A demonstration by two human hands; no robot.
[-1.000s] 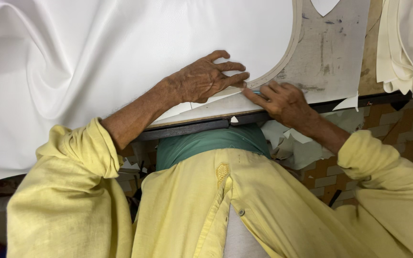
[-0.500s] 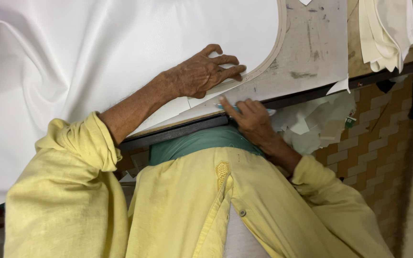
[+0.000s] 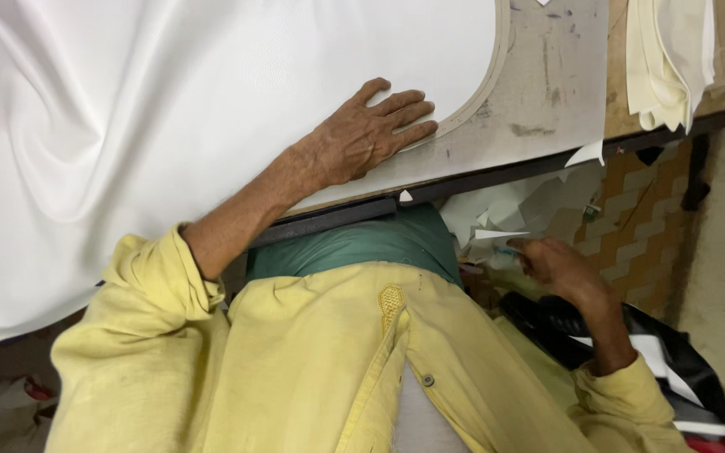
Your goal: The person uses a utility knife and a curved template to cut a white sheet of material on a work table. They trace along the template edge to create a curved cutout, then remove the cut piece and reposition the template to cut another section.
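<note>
A large sheet of white material (image 3: 169, 109) covers most of the table, and its cut edge curves along a thin beige strip (image 3: 497, 67). My left hand (image 3: 367, 134) lies flat on the sheet near that curved edge, fingers spread. My right hand (image 3: 555, 264) is down below the table edge, beside my body, and pinches a small white scrap (image 3: 501, 235) between its fingertips. The scrap points to the left. My yellow sleeves and shirt fill the lower part of the view.
The grey worktop (image 3: 547, 84) shows to the right of the sheet. Cream strips (image 3: 665, 59) are stacked at the far right. White offcuts (image 3: 513, 205) pile under the table edge. A black bag (image 3: 656, 352) sits by my right arm.
My right hand has left the table edge and dropped below it to the right, holding a small white scrap. My left hand stays flat on the sheet.
</note>
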